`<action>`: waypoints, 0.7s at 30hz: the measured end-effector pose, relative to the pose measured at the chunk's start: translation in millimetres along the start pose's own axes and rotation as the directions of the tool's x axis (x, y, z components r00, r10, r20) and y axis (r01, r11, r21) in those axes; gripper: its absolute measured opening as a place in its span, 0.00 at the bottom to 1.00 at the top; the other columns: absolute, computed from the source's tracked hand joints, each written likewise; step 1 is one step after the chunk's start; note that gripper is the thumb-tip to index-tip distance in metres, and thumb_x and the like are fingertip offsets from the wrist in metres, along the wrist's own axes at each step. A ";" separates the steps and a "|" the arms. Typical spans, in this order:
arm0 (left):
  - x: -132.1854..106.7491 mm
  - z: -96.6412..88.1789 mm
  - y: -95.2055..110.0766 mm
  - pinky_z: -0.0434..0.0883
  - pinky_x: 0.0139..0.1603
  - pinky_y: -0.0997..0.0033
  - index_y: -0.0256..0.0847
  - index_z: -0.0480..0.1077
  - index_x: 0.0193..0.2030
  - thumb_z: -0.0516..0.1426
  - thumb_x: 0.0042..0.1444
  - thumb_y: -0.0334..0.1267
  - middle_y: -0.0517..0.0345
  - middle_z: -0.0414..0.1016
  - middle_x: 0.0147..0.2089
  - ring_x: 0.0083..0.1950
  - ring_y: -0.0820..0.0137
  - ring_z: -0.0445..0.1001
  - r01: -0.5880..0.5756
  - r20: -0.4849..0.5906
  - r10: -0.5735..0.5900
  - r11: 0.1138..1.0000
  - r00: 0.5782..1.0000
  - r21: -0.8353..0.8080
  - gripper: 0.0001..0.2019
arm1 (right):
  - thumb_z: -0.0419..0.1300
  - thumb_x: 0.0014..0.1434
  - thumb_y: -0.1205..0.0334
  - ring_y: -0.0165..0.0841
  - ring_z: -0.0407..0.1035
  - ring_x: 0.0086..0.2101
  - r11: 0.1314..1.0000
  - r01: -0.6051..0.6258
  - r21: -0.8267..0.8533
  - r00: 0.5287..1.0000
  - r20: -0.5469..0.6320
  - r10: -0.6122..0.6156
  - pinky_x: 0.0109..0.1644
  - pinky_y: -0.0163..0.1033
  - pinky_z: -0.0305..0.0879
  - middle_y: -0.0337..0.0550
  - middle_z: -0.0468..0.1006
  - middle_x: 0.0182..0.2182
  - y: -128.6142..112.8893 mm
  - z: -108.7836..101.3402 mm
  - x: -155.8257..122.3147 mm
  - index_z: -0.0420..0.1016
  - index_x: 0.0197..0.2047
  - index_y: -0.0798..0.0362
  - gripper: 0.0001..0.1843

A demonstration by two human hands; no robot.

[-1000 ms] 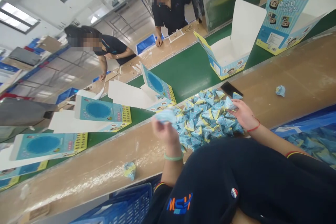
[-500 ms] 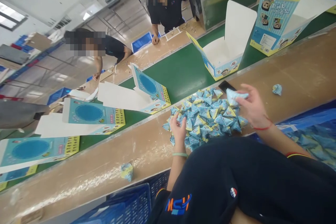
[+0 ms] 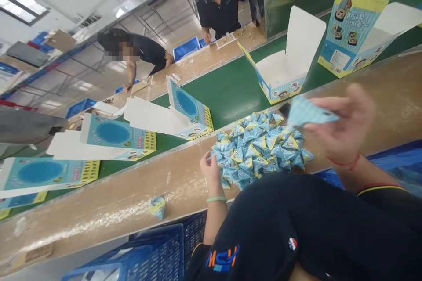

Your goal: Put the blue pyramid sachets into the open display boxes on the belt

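Observation:
A heap of several small blue and yellow triangular packets point(image 3: 259, 149) lies on the brown wooden ledge point(image 3: 132, 202) in front of me. My right hand point(image 3: 346, 127) is raised above the heap's right side and pinches one blue packet point(image 3: 308, 113) between thumb and fingers. My left hand point(image 3: 211, 167) rests at the heap's left edge with fingers curled on a packet there. A green band sits on my left wrist, a red string on my right.
An open white-lined carton point(image 3: 283, 72) and a second printed carton point(image 3: 356, 30) stand on the green conveyor belt point(image 3: 231, 92). Flat blue cartons point(image 3: 115, 134) lie to the left. One stray packet point(image 3: 157, 206) lies on the ledge. Blue crates point(image 3: 148, 254) sit below. Two people work across the belt.
My right hand has lifted a packet up from the heap and moved right. My left hand, earlier raised with a packet, has come down to the heap's left edge.

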State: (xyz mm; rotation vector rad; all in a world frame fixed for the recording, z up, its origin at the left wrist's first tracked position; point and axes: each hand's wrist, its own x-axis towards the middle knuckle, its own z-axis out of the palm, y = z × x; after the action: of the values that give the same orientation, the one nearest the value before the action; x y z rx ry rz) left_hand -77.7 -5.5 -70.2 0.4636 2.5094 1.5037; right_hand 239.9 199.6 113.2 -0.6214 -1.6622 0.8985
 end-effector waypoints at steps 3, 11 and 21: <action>4.0 -14.3 -7.1 0.71 0.50 0.64 0.38 0.73 0.51 0.61 0.55 0.48 0.50 0.73 0.48 0.44 0.68 0.73 0.050 -0.074 -0.053 0.998 0.996 -0.033 0.21 | 0.76 0.48 0.56 0.49 0.76 0.51 0.977 -0.211 0.011 0.973 0.093 0.209 0.61 0.59 0.70 0.41 0.84 0.45 16.3 18.1 -6.9 0.77 0.58 0.37 0.33; -0.5 -32.4 -19.1 0.71 0.52 0.62 0.38 0.72 0.51 0.60 0.54 0.47 0.51 0.73 0.48 0.47 0.66 0.74 0.161 -0.155 -0.169 0.985 0.973 -0.060 0.20 | 0.69 0.54 0.56 0.51 0.76 0.50 0.951 -0.283 -0.121 0.833 0.460 0.307 0.64 0.63 0.63 0.45 0.85 0.46 96.7 66.3 -66.2 0.78 0.57 0.42 0.26; 1.3 -19.1 -5.5 0.71 0.44 0.66 0.39 0.73 0.49 0.59 0.55 0.46 0.53 0.75 0.44 0.44 0.65 0.74 0.142 -0.030 -0.143 0.990 0.989 -0.021 0.18 | 0.58 0.64 0.57 0.50 0.71 0.55 0.736 -0.201 -0.646 0.825 0.294 0.483 0.63 0.56 0.64 0.54 0.80 0.54 180.5 10.1 -64.1 0.80 0.58 0.50 0.21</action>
State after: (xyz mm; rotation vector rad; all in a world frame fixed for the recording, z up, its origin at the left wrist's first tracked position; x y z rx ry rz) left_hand -85.8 -23.2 -66.0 0.2537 2.4902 1.4911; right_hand 239.2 251.1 -71.6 -1.2771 -2.3307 0.8125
